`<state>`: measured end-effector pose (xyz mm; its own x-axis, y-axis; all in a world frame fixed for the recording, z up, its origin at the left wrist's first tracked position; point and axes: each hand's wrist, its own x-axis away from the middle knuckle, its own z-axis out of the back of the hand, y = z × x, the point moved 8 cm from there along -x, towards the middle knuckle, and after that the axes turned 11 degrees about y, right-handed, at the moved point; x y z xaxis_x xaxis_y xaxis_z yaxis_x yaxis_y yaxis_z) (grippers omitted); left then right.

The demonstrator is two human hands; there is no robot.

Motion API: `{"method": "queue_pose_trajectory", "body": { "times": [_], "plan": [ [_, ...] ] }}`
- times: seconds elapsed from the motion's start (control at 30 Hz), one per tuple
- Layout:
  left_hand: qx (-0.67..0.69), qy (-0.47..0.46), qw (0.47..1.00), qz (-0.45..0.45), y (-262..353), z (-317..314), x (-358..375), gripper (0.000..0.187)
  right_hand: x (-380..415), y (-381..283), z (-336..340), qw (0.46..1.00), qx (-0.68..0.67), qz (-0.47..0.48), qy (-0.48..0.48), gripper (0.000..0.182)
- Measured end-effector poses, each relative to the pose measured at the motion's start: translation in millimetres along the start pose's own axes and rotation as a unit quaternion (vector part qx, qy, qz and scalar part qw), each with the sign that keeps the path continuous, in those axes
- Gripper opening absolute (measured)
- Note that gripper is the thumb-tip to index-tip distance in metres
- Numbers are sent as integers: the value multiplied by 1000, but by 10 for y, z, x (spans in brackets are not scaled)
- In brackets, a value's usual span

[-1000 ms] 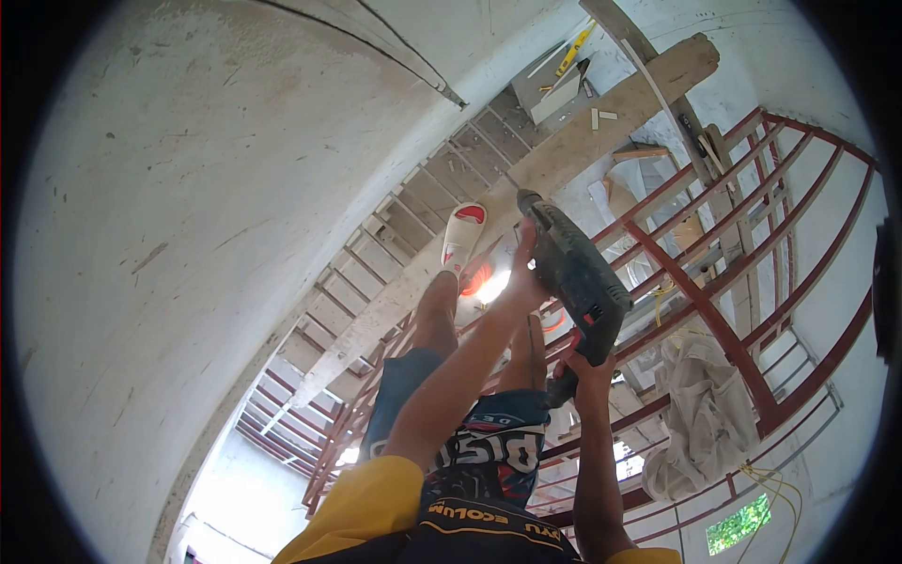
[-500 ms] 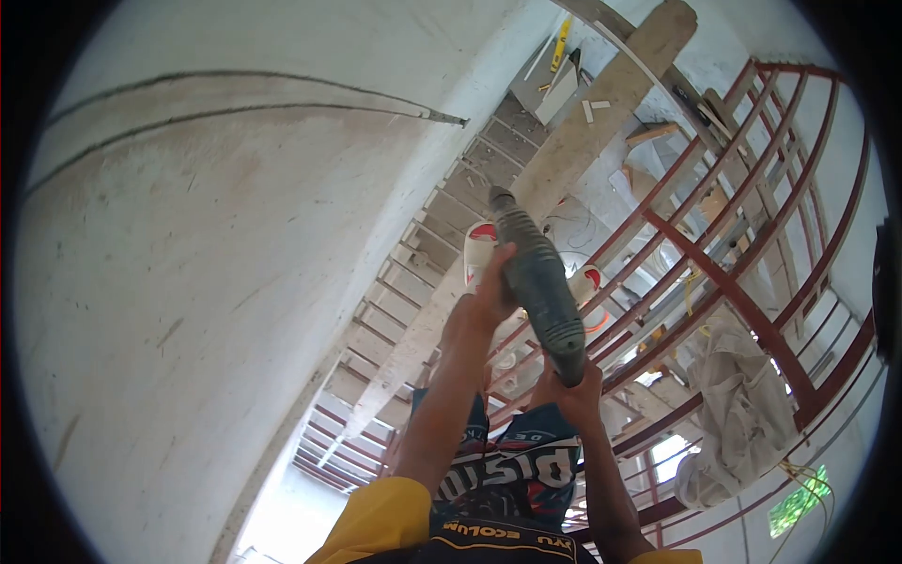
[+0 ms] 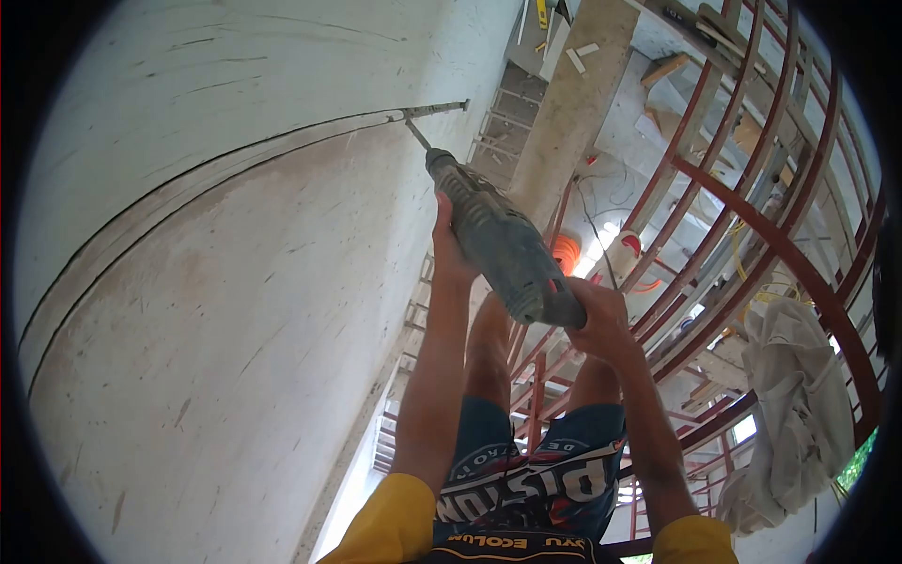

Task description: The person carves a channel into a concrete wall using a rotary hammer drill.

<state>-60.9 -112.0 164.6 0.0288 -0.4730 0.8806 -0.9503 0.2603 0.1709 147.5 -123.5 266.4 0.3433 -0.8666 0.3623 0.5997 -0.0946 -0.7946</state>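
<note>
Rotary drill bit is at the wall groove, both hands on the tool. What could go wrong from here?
1. The drill bit meets the groove at a slant; it may skate along the wall.
2. The left hand only cups the drill body while the right hand grips the rear; a jammed bit could twist it loose.
3. The person seems perched on red steel bars with open gaps; kickback could upset balance.

both arms stretch forward; left grip (image 3: 449,256) lies flat and wrapped, right grip (image 3: 598,315) clenched tight behind it.
</note>
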Motion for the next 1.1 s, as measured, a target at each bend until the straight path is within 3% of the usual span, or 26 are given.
{"method": "queue_pose_trajectory", "body": {
  "times": [0.3,0.5,0.8,0.87,0.97,1.03,1.1],
  "plan": [
    [-121,104,986,39,148,257,-373,50,-358,150,-76,995,57,62,-57,55],
    [-120,94,988,16,172,210,-532,38,-505,299,-83,993,52,107,-16,55],
    [-116,77,990,-28,45,223,-833,39,-670,657,-140,987,59,135,68,51],
    [-118,76,989,-35,21,301,-940,38,-703,660,-158,976,38,192,100,51],
    [-113,86,989,-44,-32,465,-941,37,-675,867,-292,983,76,162,44,49],
    [-108,77,990,-52,-22,406,-988,37,-725,902,-289,977,59,195,68,50],
    [-120,60,990,-52,-16,414,-978,36,-692,945,-374,977,84,196,33,55]
  ]
}}
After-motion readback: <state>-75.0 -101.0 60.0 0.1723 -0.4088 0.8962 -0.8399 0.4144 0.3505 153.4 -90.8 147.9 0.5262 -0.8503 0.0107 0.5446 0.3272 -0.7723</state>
